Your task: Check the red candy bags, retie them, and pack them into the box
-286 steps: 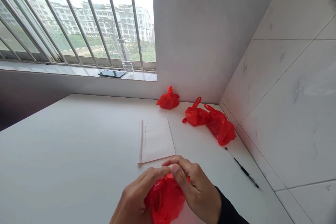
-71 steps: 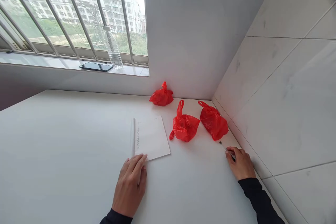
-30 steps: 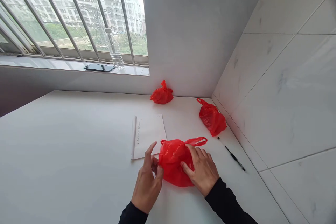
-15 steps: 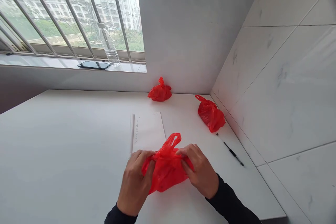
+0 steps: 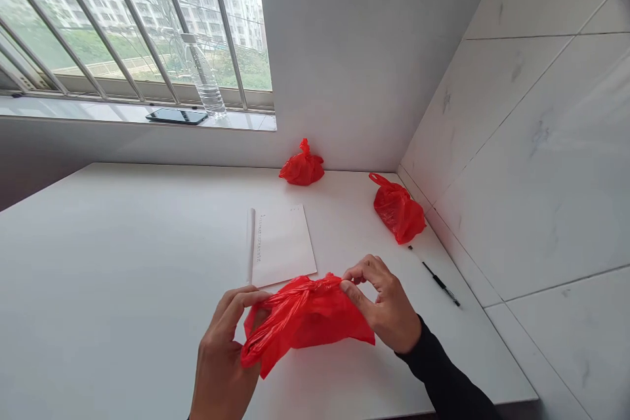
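Observation:
A thin red plastic bag point(image 5: 325, 318) is stretched between my two hands at the front of the white table. My left hand point(image 5: 229, 341) holds its left end, where a gathered, twisted strip hangs over the fingers; the thumb is partly hidden by the plastic. With thumb and fingertips, my right hand point(image 5: 381, 302) pinches the bag's upper right edge. Just behind the bag lies a white notebook point(image 5: 283, 243), its lower edge partly covered by the red plastic.
Two more red plastic bags stand farther back: a knotted bag point(image 5: 302, 167) by the wall and a looped-handle bag point(image 5: 398, 210) by the tiles. A black pen point(image 5: 443, 285) lies at right, its cap point(image 5: 410, 247) apart. A phone point(image 5: 177, 117) and water bottle point(image 5: 209, 88) occupy the windowsill.
The bag's upright handle loop has been lowered, and the plastic now spreads wider and flatter. My left hand has moved left and down, my right hand slightly right and up.

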Demonstrator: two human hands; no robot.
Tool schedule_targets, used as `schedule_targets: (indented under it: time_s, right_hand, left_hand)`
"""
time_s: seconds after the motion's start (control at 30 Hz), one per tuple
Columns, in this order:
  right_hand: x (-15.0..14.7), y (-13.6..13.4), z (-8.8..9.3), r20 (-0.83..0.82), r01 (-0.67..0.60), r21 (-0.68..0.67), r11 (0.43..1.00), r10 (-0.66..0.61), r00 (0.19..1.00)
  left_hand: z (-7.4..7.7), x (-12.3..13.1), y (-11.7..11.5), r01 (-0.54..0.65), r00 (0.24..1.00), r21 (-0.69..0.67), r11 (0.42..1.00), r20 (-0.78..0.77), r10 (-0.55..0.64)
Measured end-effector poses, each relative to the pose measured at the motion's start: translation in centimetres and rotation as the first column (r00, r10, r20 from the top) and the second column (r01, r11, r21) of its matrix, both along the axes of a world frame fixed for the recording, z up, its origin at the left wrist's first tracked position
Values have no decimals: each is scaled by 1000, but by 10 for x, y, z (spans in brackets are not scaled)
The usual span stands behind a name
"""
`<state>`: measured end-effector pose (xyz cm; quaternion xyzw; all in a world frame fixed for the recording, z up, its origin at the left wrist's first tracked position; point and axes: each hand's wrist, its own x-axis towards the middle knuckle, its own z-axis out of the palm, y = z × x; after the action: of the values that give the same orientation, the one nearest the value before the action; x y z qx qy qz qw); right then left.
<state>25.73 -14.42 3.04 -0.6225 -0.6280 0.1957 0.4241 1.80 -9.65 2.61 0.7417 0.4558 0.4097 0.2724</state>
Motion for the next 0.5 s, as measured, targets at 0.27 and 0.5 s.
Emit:
schedule_targets:
  time_s: [0.27,0.5]
  right_hand:
    - [-13,-2,12,-173,-120,-127,985,97,980]
    - [-14,-2,14,-108,-152,-102,983,141,984]
  left_hand:
    - [27,10,-11,166,945,-467,869,328,-4]
    - [12,8,-5,141,988,-267,953,-25,-153]
